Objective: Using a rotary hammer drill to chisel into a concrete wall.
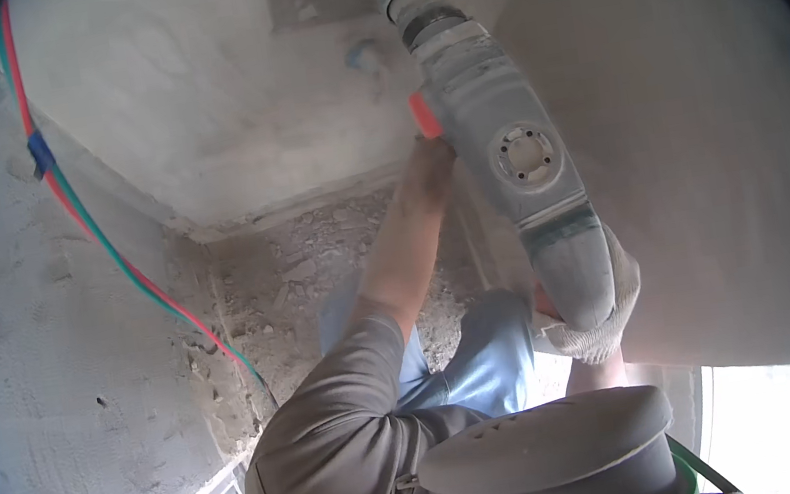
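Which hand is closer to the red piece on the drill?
Left. The left hand is just below the red piece, partly hidden; the gloved right hand is farther, at the back end of the drill.

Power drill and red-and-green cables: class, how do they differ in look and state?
The power drill is thick and mostly grey; the red-and-green cables are thin and curving. The power drill is gripped at its rear by the gloved right hand; no hand touches the cables. Both slant down toward the right.
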Motion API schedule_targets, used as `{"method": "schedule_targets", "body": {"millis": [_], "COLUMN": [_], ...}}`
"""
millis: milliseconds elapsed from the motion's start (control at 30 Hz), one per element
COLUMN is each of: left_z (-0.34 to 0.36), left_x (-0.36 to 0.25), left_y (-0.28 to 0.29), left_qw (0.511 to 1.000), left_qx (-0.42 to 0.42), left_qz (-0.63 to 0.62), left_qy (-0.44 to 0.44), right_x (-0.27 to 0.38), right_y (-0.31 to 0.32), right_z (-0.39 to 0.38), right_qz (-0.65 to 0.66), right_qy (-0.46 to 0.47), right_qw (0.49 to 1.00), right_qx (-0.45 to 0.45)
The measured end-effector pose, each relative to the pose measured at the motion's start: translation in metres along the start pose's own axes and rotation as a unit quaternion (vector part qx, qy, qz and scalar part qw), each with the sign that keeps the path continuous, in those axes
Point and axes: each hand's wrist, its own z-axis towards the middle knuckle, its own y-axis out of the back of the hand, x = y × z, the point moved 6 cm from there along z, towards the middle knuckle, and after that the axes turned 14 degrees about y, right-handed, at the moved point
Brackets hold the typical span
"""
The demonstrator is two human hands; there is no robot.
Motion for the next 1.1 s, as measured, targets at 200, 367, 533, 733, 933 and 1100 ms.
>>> {"method": "schedule_targets", "body": {"millis": [200,367,533,733,933,1100], "left_z": [0.002,-0.037,-0.037,-0.104,-0.159,-0.176], "left_x": [-0.022,-0.059,-0.099,-0.082,-0.091,-0.087], "left_y": [0.065,0.071,0.106,0.105,0.142,0.191], "left_qw": [0.941,0.816,0.644,0.431,0.36,0.135], "left_qx": [0.289,0.518,0.678,0.799,0.825,0.791], "left_qz": [0.173,0.258,0.353,0.419,0.349,0.262], "left_qy": [-0.008,-0.025,-0.024,-0.028,0.259,0.536], "right_x": [-0.015,0.006,-0.018,-0.02,-0.004,0.001], "right_y": [0.028,0.021,-0.004,-0.03,-0.014,0.005], "right_z": [-0.026,-0.026,-0.022,-0.022,0.0,-0.006], "right_qz": [0.043,-0.045,0.103,-0.063,-0.077,0.052], "right_qy": [-0.034,0.073,0.002,0.05,0.077,-0.013], "right_qw": [0.997,0.996,0.994,0.996,0.993,0.999], "right_qx": [-0.049,-0.028,-0.048,0.027,0.049,-0.012]}}
